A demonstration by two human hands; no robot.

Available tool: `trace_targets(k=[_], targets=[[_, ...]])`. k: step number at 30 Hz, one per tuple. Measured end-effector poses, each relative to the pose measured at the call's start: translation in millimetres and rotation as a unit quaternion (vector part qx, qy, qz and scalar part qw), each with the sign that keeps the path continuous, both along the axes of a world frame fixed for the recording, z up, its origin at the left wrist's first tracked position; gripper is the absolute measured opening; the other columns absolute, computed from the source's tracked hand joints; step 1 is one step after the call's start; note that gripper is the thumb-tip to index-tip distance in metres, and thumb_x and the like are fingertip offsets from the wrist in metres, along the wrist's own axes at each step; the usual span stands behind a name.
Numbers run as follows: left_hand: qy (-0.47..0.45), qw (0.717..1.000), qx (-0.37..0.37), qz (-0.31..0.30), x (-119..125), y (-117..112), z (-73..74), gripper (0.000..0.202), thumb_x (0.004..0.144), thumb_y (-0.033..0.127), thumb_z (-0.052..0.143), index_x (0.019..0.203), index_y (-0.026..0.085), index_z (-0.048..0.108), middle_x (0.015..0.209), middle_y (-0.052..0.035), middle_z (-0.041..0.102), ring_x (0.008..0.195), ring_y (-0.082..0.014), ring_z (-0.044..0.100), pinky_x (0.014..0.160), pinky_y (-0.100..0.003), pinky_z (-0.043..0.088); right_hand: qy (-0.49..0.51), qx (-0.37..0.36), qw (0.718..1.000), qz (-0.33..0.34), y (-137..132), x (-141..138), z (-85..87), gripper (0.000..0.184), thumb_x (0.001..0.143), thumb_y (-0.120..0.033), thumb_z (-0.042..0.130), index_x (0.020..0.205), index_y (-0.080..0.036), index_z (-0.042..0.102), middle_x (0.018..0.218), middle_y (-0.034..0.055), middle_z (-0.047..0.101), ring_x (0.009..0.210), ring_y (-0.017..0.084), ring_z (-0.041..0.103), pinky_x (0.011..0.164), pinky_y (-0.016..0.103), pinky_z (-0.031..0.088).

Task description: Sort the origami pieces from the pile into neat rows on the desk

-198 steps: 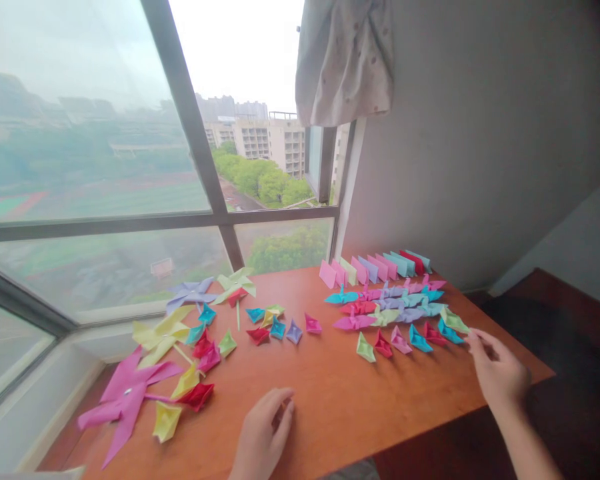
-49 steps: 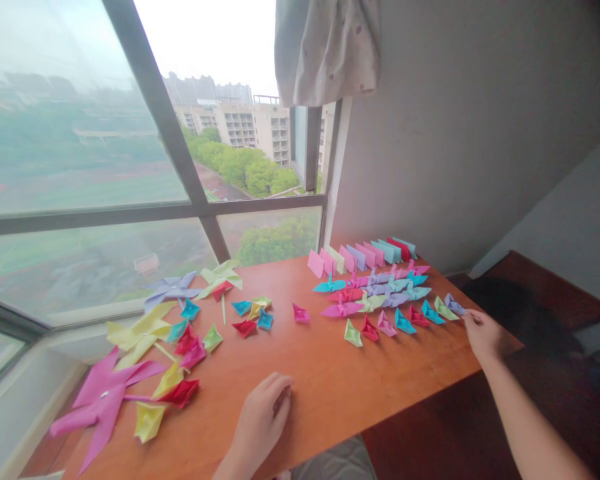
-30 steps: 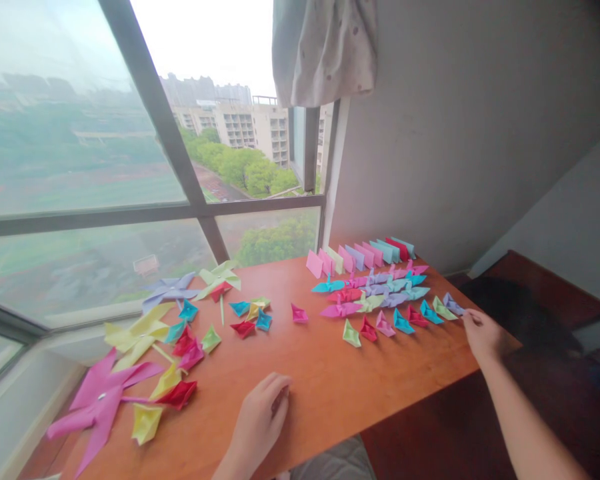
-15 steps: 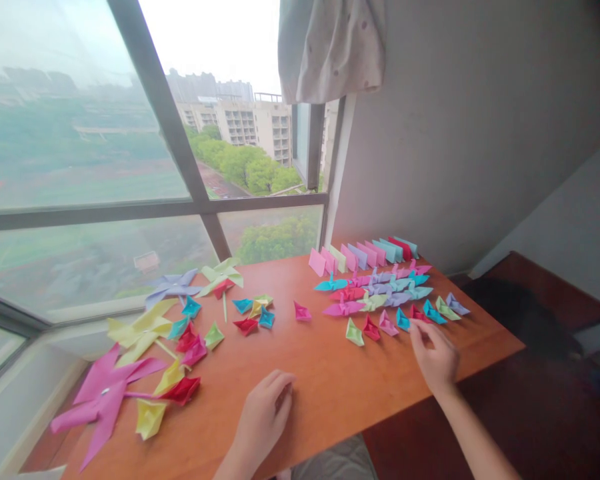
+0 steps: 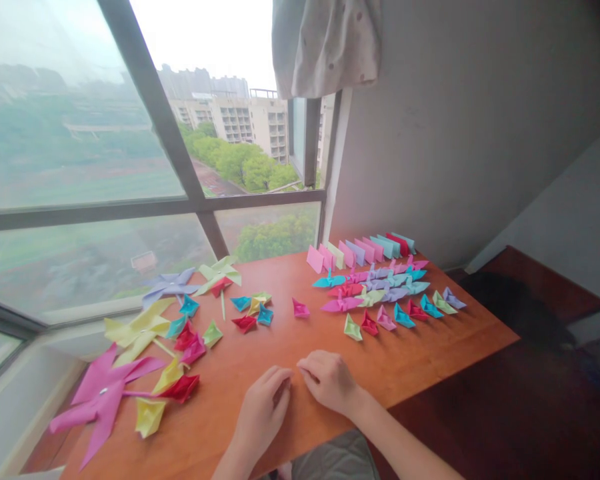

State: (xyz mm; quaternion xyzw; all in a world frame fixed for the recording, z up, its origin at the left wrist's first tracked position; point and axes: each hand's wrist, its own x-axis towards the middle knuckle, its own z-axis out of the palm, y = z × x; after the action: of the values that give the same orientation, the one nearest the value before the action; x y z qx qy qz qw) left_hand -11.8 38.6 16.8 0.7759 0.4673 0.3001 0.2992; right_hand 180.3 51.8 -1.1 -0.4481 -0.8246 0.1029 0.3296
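My left hand (image 5: 263, 405) rests on the wooden table (image 5: 300, 460) near its front edge, fingers curled in and nothing showing in them. Just right of it, a small gap away, is my right hand (image 5: 331, 382), also closed, with no object visible in its fingers. Beyond both hands a lone magenta paper boat (image 5: 301, 308) sits mid-table. To the right runs a slanting row of folded paper boats, from a green boat (image 5: 353, 328) past a red boat (image 5: 369, 324), a pink boat (image 5: 386, 319) and a blue boat (image 5: 403, 315) to a lavender boat (image 5: 454, 298).
Behind the boat row stand rows of paper cranes (image 5: 375, 293) and upright folded cards (image 5: 360, 252). At left lie paper pinwheels, including a pink pinwheel (image 5: 105, 393) and a yellow pinwheel (image 5: 141, 331), with loose boats such as a yellow boat (image 5: 149, 417). A window (image 5: 195, 207) borders the table.
My right hand has moved left from the blue boat in the row to beside my left hand. The blue boat now stands uncovered. My left hand has stayed nearly still.
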Motion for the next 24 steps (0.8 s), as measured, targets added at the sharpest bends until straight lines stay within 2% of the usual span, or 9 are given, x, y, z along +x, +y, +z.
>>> trace_targets(k=[3, 7, 12, 16, 19, 22, 24], targets=[[-0.01, 1.0, -0.005, 0.006, -0.1, -0.7, 0.4, 0.021, 0.088, 0.016, 0.048, 0.095, 0.021, 0.067, 0.086, -0.006, 0.069, 0.078, -0.0195, 0.066, 0.072, -0.029, 0.053, -0.017, -0.01, 1.0, 0.001, -0.9, -0.4, -1.3, 0.017, 0.089, -0.015, 0.049, 0.089, -0.022, 0.065, 0.075, 0.0025, 0.066, 0.073, 0.016, 0.061, 0.068, 0.025, 0.044], [-0.035, 0.999, -0.01, 0.021, -0.2, -2.7, 1.1, 0.022, 0.087, 0.015, 0.048, 0.096, 0.021, 0.068, 0.088, -0.0064, 0.071, 0.081, -0.0197, 0.067, 0.073, -0.029, 0.053, 0.007, -0.028, 0.999, -0.019, 0.4, 0.2, -3.1, 0.018, 0.09, -0.015, 0.049, 0.092, -0.022, 0.065, 0.077, 0.0029, 0.066, 0.074, 0.017, 0.062, 0.069, 0.026, 0.046], [-0.046, 0.994, 0.002, 0.104, -8.7, 6.9, 1.5, 0.022, 0.091, 0.025, 0.047, 0.092, 0.018, 0.067, 0.085, -0.006, 0.071, 0.07, -0.017, 0.066, 0.061, -0.024, 0.053, 0.034, -0.033, 0.998, -0.038, 3.2, -0.3, -9.5, 0.018, 0.091, -0.016, 0.049, 0.092, -0.022, 0.066, 0.077, 0.0032, 0.066, 0.072, 0.017, 0.062, 0.068, 0.027, 0.047], [0.05, 0.979, 0.059, 0.191, -30.3, 32.0, 11.2, 0.022, 0.091, 0.024, 0.047, 0.095, 0.019, 0.067, 0.087, -0.0043, 0.069, 0.066, -0.0156, 0.065, 0.061, -0.024, 0.051, 0.037, -0.04, 0.998, -0.042, 2.5, -0.1, -11.3, 0.018, 0.091, -0.016, 0.049, 0.092, -0.022, 0.066, 0.078, 0.0031, 0.066, 0.073, 0.017, 0.063, 0.069, 0.027, 0.046], [0.122, 0.961, 0.078, 0.235, -46.1, 54.4, 27.2, 0.023, 0.09, 0.024, 0.05, 0.107, 0.02, 0.065, 0.106, -0.0073, 0.066, 0.076, -0.0189, 0.065, 0.065, -0.027, 0.049, 0.038, -0.044, 0.997, -0.046, 2.0, -0.1, -10.6, 0.018, 0.091, -0.016, 0.049, 0.09, -0.022, 0.066, 0.077, 0.0026, 0.066, 0.073, 0.017, 0.062, 0.069, 0.026, 0.046], [0.258, 0.929, 0.078, 0.255, -52.8, 73.1, 42.5, 0.029, 0.091, 0.024, 0.049, 0.118, 0.02, 0.06, 0.119, -0.0108, 0.061, 0.087, -0.0227, 0.066, 0.065, -0.028, 0.048, 0.04, -0.044, 0.997, -0.046, 2.5, -0.2, -10.0, 0.018, 0.091, -0.017, 0.049, 0.09, -0.022, 0.066, 0.074, 0.0021, 0.065, 0.07, 0.017, 0.062, 0.067, 0.026, 0.045], [0.291, 0.922, 0.07, 0.247, -53.4, 82.0, 47.3, 0.028, 0.092, 0.021, 0.048, 0.117, 0.018, 0.061, 0.117, -0.0117, 0.062, 0.089, -0.0235, 0.065, 0.066, -0.028, 0.048, 0.045, -0.043, 0.997, -0.044, 3.1, -0.1, -9.6, 0.018, 0.092, -0.018, 0.048, 0.09, -0.022, 0.066, 0.074, 0.0021, 0.065, 0.07, 0.017, 0.061, 0.067, 0.026, 0.046]])
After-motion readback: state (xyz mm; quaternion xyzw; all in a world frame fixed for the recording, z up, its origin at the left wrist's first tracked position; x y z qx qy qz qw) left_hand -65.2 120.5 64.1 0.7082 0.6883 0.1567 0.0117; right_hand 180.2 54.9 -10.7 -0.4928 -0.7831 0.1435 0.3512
